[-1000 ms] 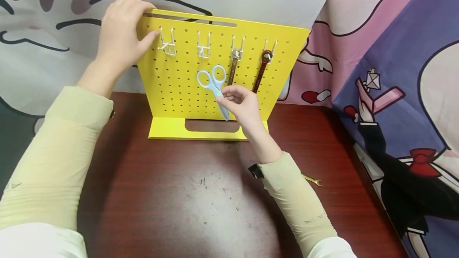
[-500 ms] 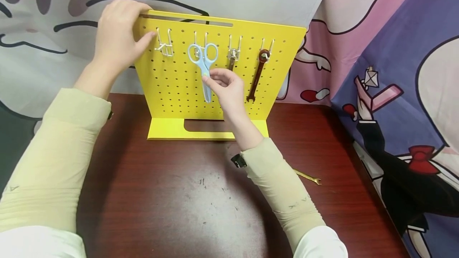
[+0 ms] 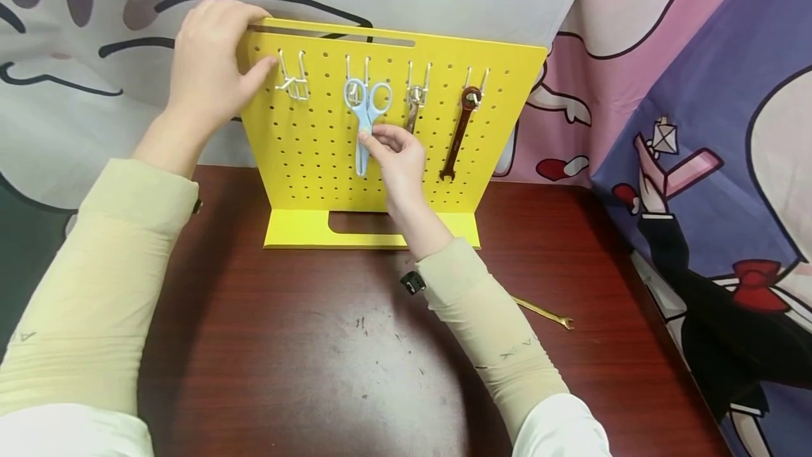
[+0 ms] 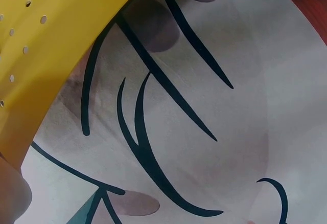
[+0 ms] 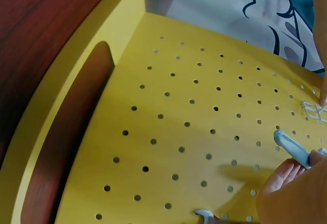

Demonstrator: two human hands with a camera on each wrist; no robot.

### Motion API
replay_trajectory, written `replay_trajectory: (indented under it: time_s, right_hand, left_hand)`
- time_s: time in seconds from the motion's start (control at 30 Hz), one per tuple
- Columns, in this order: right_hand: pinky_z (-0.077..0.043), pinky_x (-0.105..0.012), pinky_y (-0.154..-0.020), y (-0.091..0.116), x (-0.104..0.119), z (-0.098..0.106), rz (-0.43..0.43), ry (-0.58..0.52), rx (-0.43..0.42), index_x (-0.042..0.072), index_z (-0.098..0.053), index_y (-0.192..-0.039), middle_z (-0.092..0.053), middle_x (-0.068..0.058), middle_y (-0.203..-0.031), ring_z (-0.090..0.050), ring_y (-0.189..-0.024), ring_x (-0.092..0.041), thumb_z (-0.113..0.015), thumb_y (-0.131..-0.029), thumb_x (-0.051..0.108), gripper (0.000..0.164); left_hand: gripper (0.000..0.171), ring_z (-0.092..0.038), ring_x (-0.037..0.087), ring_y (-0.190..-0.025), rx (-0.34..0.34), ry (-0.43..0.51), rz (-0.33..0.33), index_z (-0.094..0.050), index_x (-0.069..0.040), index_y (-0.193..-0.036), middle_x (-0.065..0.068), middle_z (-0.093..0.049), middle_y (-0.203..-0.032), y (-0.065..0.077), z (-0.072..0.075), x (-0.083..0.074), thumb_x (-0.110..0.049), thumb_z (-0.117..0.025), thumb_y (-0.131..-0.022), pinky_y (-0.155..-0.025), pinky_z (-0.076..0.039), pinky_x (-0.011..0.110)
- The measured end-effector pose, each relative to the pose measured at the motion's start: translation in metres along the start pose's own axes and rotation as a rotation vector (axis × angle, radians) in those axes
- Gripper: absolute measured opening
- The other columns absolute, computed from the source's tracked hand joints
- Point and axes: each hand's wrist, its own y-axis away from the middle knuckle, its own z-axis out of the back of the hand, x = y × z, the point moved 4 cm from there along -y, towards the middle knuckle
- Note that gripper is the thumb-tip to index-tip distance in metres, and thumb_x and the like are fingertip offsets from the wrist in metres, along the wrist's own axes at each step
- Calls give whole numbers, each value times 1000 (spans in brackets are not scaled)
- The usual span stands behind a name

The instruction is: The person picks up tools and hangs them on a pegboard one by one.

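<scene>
My right hand (image 3: 402, 161) pinches light blue scissors (image 3: 366, 118) just below their finger loops, blades pointing down, in front of a yellow pegboard (image 3: 317, 154). One loop overlaps the second white hook (image 3: 355, 94) from the left. In the right wrist view the blade end of the scissors (image 5: 292, 147) sticks out past my right hand (image 5: 288, 196). My left hand (image 3: 212, 55) grips the board's upper left corner, thumb on the front face and fingers over the top edge. The left wrist view shows the board's holed face (image 4: 46, 40) and part of that hand (image 4: 13, 193).
A bare white hook (image 3: 294, 83) is at the board's left. Right of the scissors hang a silver wrench (image 3: 413, 115), partly hidden by my hand, and a dark red wrench (image 3: 458, 139). A gold wrench (image 3: 548, 312) lies on the dark wooden table (image 3: 304, 344).
My right hand has carried the scissors up and left from low on the board to the second hook, their blades swinging nearer vertical. The left hand keeps its grip on the corner.
</scene>
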Motion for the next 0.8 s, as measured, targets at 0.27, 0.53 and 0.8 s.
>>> replay_trajectory:
  time_s: [0.27, 0.53, 0.8]
  right_hand:
    - [-58, -15, -76, -4, -8, -5, 9, -28, -54, -12, -73, -113, -74, -1, -88, -66, -74, -2, -77, -93, -3, 23]
    - [-62, -19, -77, -8, -9, -9, 4, -38, -79, -13, -73, -113, -77, -12, -94, -68, -74, -4, -77, -91, -7, 24]
    - [-62, -18, -80, -8, -12, -8, -1, 10, -74, -11, -75, -115, -76, -29, -115, -69, -77, -2, -76, -91, -8, 24]
  left_hand:
    - [43, -53, 38, -137, -2, -5, -5, -62, -4, -142, 19, -66, -141, 0, -1, 1, -16, -70, -101, -130, -32, 43]
    - [43, -53, 39, -137, -3, -2, -6, -62, -4, -142, 19, -66, -141, -1, -1, 1, -16, -70, -101, -130, -32, 44]
    - [43, -54, 39, -136, -12, 2, -16, -63, -4, -140, 19, -67, -140, -1, -1, 2, -16, -71, -101, -129, -33, 44]
